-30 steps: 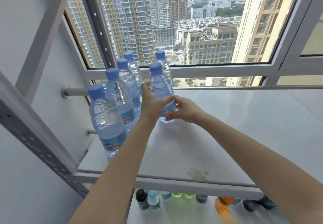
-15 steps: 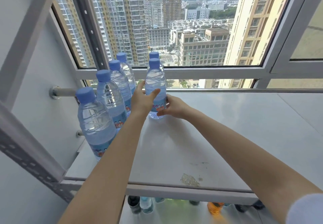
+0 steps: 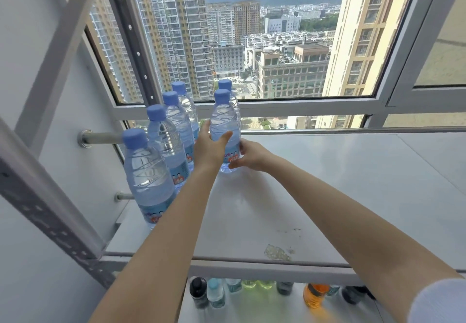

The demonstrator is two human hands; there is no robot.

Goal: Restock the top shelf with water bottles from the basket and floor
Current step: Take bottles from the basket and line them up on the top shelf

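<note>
Both hands have kept their hold while the water bottle (image 3: pixel 224 126) has come into line with the rear bottle (image 3: pixel 227 86), whose cap now shows just above and behind it. It stands upright toward the back left of the top shelf (image 3: pixel 327 184), beside a row of four bottles (image 3: pixel 165 146) along the left edge.

The left hand (image 3: pixel 208 151) cups its left side, thumb stretched across the front. The right hand (image 3: pixel 252 156) pinches it low on the right, near the label.

This looks like the end of a placing step: the bottle seems set down to start a second row. The next move likely calls for letting go without tipping it, then drawing both arms back clear of the near bottles and reaching down for more stock.

Neither basket nor floor is in view, so what remains cannot be counted. The bottle's base is partly covered by the right fingers, so full contact with the shelf is unsure. Below the front edge, the lower-shelf drinks (image 3: pixel 312 295) show only their tops.
</note>
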